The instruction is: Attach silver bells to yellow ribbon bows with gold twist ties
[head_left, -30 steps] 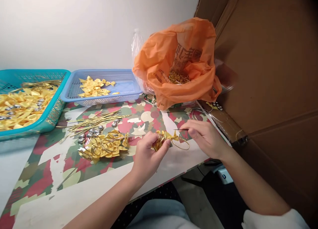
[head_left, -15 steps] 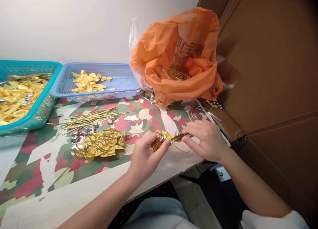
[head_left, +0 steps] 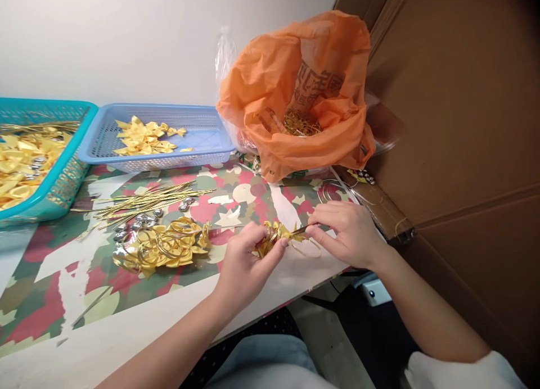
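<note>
My left hand (head_left: 251, 259) is closed in a pinch around yellow ribbon bows with coiled gold wire (head_left: 273, 233). Close by on the right, my right hand (head_left: 348, 231) grips a slim, pointed dark metal tool (head_left: 301, 230), which looks like tweezers. Its tip meets the yellow ribbon and wire beside my left thumb. A loop of gold wire (head_left: 307, 255) hangs below the tool. Left of my hands lies a pile of yellow bows with gold wire rings (head_left: 169, 245). Behind that pile are several small silver bells (head_left: 145, 219) and a bundle of gold wire ties (head_left: 143, 200).
A blue basket (head_left: 158, 159) holds yellow bows. The teal basket (head_left: 63, 195) at left has bows, bells and wires. An orange plastic bag (head_left: 270, 68) with gold wire pieces inside stands open at the back. Cardboard (head_left: 468, 125) walls the right side. Patterned paper (head_left: 236, 195) covers the table.
The view has shifted slightly. My right hand's tool has turned a little at the ribbon, while my left hand keeps its hold on the bows.
</note>
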A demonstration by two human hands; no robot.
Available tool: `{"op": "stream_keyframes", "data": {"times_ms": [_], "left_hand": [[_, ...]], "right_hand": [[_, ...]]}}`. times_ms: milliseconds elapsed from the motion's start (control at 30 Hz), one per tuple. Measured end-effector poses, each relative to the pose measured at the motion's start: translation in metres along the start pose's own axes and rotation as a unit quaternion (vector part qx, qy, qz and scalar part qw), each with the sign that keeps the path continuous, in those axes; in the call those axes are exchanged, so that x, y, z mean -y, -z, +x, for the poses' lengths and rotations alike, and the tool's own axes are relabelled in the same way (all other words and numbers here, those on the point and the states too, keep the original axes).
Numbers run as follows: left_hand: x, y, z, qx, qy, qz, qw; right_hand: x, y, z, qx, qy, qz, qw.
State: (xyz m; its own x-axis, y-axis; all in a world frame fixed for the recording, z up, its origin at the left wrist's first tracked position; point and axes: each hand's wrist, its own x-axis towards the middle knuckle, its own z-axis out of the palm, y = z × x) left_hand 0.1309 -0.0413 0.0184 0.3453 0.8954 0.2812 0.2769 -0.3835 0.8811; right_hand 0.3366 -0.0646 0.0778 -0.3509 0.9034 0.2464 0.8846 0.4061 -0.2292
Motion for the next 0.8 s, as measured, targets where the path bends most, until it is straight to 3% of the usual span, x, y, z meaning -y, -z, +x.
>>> {"op": "stream_keyframes", "data": {"times_ms": [800], "left_hand": [[-0.002,0.0009,0.0003,0.011,0.006,-0.014,1.0]], "right_hand": [[0.0007,0.0027,0.0004,0.0,0.009,-0.002,1.0]]}}
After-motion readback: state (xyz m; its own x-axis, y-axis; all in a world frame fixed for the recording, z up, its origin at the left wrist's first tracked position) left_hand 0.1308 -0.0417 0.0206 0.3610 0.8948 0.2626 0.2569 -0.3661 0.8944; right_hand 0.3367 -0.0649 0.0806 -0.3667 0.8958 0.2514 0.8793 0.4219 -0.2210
